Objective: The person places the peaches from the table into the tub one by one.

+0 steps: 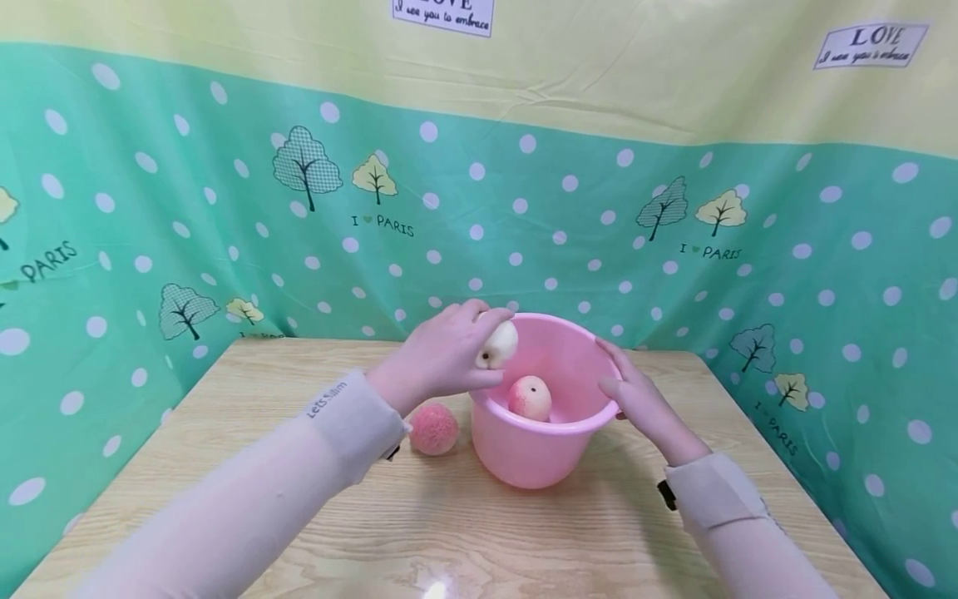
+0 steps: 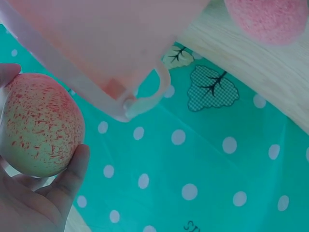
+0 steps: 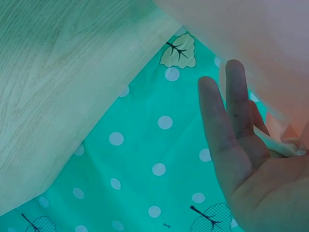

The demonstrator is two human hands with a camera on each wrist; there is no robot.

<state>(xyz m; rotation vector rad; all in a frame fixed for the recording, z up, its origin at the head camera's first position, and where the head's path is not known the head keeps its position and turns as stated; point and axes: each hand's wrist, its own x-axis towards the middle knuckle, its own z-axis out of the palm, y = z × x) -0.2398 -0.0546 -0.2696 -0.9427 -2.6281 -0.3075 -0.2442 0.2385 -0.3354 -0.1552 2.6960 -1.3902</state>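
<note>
My left hand (image 1: 447, 349) grips a pale round fruit, peach-like with red speckles (image 2: 42, 125), between thumb and fingers. It holds the fruit (image 1: 498, 344) over the left rim of a pink plastic bucket (image 1: 527, 456). Inside the bucket lies another pale peach-like fruit (image 1: 530, 398) with a pink blush and a small dark spot. At the bucket's right rim, my right hand (image 1: 645, 401) holds on with its thumb over the edge. Two of its fingers (image 3: 237, 96) reach along the outside, near the bucket's handle.
A fuzzy pink ball (image 1: 434, 429) sits on the wooden table (image 1: 359, 532), just left of the bucket and below my left wrist. Behind and beside the table hangs a green and yellow curtain (image 1: 479, 208) with white dots and printed trees.
</note>
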